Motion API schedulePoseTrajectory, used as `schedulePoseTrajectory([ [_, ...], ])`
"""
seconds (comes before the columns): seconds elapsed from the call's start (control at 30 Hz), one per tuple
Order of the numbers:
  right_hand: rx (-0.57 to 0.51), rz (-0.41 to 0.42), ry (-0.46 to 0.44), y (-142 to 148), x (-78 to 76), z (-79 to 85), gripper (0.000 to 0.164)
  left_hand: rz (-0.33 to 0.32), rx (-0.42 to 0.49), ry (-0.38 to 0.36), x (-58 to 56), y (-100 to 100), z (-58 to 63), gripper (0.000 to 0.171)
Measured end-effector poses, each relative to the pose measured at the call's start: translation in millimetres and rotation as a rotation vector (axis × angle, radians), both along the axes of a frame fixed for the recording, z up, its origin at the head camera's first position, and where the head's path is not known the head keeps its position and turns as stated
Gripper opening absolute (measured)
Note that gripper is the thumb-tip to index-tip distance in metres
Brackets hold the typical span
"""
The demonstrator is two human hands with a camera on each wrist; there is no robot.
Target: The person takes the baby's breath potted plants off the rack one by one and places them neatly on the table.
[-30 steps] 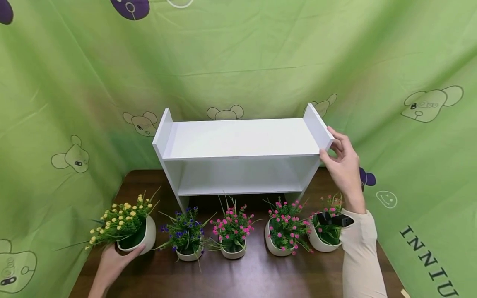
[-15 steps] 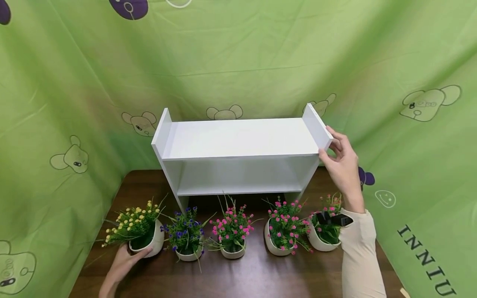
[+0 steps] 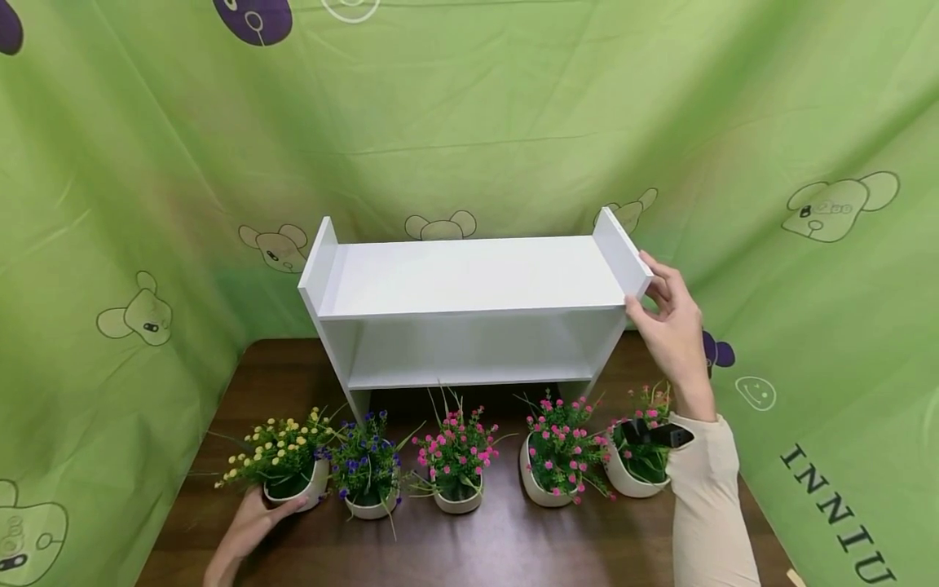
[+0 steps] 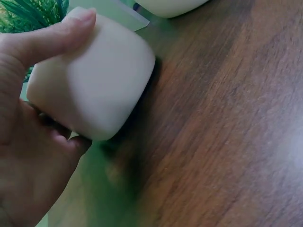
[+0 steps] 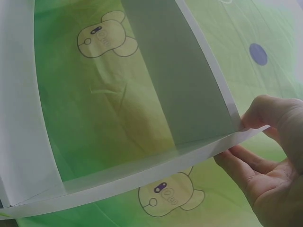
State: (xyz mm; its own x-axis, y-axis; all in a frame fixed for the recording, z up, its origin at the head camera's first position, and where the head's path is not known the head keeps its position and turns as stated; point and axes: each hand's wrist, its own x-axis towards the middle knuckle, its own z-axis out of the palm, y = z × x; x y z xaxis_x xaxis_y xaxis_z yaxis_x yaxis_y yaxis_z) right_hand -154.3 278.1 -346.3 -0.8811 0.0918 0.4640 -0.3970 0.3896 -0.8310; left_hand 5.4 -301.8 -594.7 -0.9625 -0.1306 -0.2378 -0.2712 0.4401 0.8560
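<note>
My left hand (image 3: 251, 526) grips a white pot (image 3: 319, 485) of yellow flowers at the table's left. In the left wrist view the thumb lies across the pot's wall (image 4: 102, 78), and the other fingers are partly hidden behind it. The pot leans; I cannot tell whether its base touches the table. Right beside it stands a pot of blue flowers (image 3: 367, 465), leaves overlapping. At the white two-tier shelf (image 3: 469, 275), my right hand (image 3: 673, 334) pinches the front edge of the right side panel (image 5: 213, 71), with the thumb inside and fingers outside.
Three more pots stand along the shelf's front: pink flowers (image 3: 456, 456), more pink flowers (image 3: 553, 456), and a pot (image 3: 637, 481) partly behind the right wrist's black strap. A green printed curtain (image 3: 455, 106) surrounds the brown table (image 3: 469, 558).
My left hand has moved the yellow-flower pot to the right and slightly toward me, up against the blue-flower plant. My right hand stays on the shelf panel.
</note>
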Motion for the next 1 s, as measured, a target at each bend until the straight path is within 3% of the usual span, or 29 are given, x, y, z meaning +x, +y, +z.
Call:
schedulePoseTrajectory([
  [0.3, 0.033, 0.012, 0.003, 1, 0.8, -3.7, 0.064, -0.033, -0.013, 0.037, -3.5, 1, 0.8, 0.066],
  [0.47, 0.071, -0.011, 0.003, -2, 6.6, -12.6, 0.063, -0.061, 0.019, -0.013, -3.2, -3, 7.6, 0.075],
  [0.57, 0.083, -0.024, -0.008, -5, 12.9, -18.9, 0.06, -0.087, 0.023, -0.028, -2.9, -7, 17.5, 0.081],
  [0.67, 0.096, -0.017, -0.013, -6, 18.3, -27.0, 0.059, -0.078, 0.008, -0.091, -1.7, -12, 31.3, 0.095],
  [0.83, 0.118, 0.014, -0.005, -8, 29.2, -39.2, 0.065, 0.001, 0.062, -0.067, 2.7, -15, 47.4, 0.125],
  [0.9, 0.13, 0.027, 0.002, -9, 34.2, -42.1, 0.07, 0.015, 0.085, -0.022, 4.2, -15, 53.3, 0.129],
  [1.0, 0.172, 0.031, 0.009, -12, 42.0, -45.9, 0.078, 0.044, 0.095, -0.014, 6.6, -12, 65.5, 0.127],
])
